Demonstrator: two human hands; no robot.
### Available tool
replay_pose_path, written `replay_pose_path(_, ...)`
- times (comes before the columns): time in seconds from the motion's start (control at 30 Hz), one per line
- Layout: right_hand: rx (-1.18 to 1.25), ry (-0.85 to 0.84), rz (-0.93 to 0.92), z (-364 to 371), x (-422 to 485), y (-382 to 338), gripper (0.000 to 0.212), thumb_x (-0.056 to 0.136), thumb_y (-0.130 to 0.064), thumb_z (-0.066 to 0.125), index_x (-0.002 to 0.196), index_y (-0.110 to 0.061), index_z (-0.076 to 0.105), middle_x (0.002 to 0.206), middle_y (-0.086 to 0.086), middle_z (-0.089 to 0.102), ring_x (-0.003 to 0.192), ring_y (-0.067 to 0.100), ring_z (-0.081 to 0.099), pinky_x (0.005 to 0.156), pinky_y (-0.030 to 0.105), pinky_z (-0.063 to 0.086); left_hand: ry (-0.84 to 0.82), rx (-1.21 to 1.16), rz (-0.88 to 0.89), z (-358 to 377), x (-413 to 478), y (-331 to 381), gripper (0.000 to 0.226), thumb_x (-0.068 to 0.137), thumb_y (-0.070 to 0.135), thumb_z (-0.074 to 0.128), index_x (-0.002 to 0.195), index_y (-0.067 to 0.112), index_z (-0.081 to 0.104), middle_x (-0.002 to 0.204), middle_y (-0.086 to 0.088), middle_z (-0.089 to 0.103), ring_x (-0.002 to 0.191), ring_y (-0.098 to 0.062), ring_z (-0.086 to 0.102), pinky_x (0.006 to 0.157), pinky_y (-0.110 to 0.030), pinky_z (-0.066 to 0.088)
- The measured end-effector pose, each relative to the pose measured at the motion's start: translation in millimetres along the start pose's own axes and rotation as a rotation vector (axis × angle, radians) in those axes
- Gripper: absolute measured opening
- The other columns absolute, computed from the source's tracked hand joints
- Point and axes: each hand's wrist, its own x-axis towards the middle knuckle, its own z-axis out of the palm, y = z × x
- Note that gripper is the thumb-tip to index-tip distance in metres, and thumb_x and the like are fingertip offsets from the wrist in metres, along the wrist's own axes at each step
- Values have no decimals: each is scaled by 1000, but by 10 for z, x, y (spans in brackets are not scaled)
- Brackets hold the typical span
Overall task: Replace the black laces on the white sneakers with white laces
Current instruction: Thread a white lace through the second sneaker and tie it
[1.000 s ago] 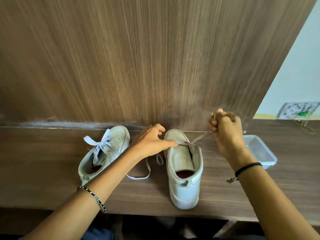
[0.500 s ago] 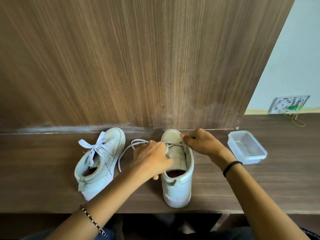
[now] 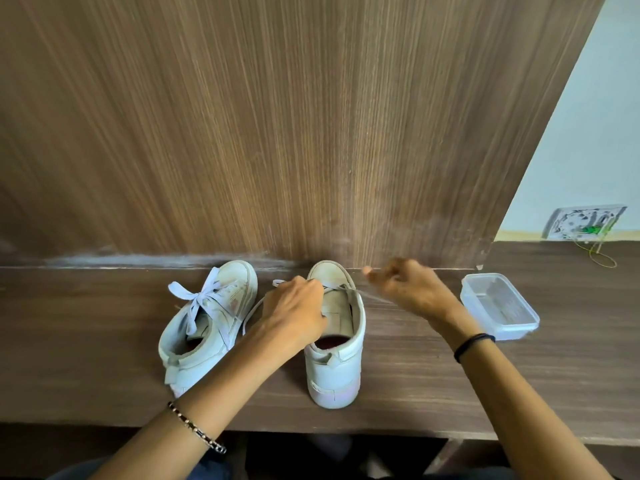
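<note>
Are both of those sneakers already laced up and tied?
No: only the left sneaker wears a tied bow; the right sneaker shows a white lace just at its toe end, tongue otherwise bare.

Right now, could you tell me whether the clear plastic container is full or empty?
Empty: the clear plastic container is lidless and only its bare bottom shows through.

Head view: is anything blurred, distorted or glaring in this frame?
In the head view, motion smears the right hand and the lace it holds; the left hand, the tied sneaker and the other sneaker are sharp; the wide lens fans out the wood panel; light is soft, no glare.
</note>
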Motion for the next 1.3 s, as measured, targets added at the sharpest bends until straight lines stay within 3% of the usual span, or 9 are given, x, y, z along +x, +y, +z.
replay_pose_path(0.1,36,-168,-80,72,-42,-79,34,97,-41,67,85,-12,79,85,-6,77,91,2,69,89,32,52,7,9,-2,5,4,0,11,97,19,57,95,16,46,120,-13,59,109,-34,61,73,-34,39)
replay_pose_path(0.33,1628,37,-182,-244,-13,-285,29,98,-25,57,70,-17,52,79,3,59,70,16,63,72,24,55,28,29,16,35,21,-10,8,98,20,56,102,18,50,124,-9,59,114,-30,60,75,-33,36)
replay_pose_path(0.43,981,179,14,-155,-9,-177,22,95,-18,52,74,-15,48,70,2,51,44,12,40,36,21,26,21,25,14,35,31,-17,9,98,22,56,104,17,51,123,-10,59,114,-30,60,75,-33,37)
replay_pose_path(0.63,-104,-107,-129,162,35,-21,28,96,-45,65,92,-18,69,88,-2,72,86,16,68,70,27,53,8,11,17,21,27,-27,13,97,19,54,90,16,43,117,-11,61,107,-32,62,74,-34,39)
replay_pose_path(0.73,41,-59,-228,172,43,-39,32,99,-38,63,82,-10,67,82,0,71,83,18,66,84,40,54,11,-3,22,19,17,-35,11,97,19,53,92,16,44,117,-12,60,108,-33,61,75,-34,40)
replay_pose_path(0.93,1360,161,-86,-51,92,-203,28,102,-14,49,74,-10,53,68,4,59,71,19,62,76,34,56,13,8,22,0,-1,-34,12,98,21,53,93,17,43,117,-11,59,107,-32,61,75,-35,41)
replay_pose_path(1.07,636,269,28,36,64,-48,17,93,-15,53,76,-11,54,62,1,56,58,16,50,50,24,42,-3,-27,24,-7,39,-92,25,99,26,49,78,14,42,85,-6,61,67,-23,64,64,-29,45)
replay_pose_path(1.17,137,40,-99,104,61,19,11,93,-23,60,93,-16,68,82,-6,72,69,7,62,66,23,48,-162,-192,-13,-42,101,-225,39,96,43,55,74,11,52,55,-1,63,38,-14,60,48,-22,46)
replay_pose_path(1.3,-136,-88,-240,204,94,26,17,91,-35,61,104,-32,72,101,-18,74,104,1,65,100,30,47,-286,-566,-95,-147,222,-480,59,89,67,59,80,9,63,71,-5,66,53,-16,67,43,-23,47)
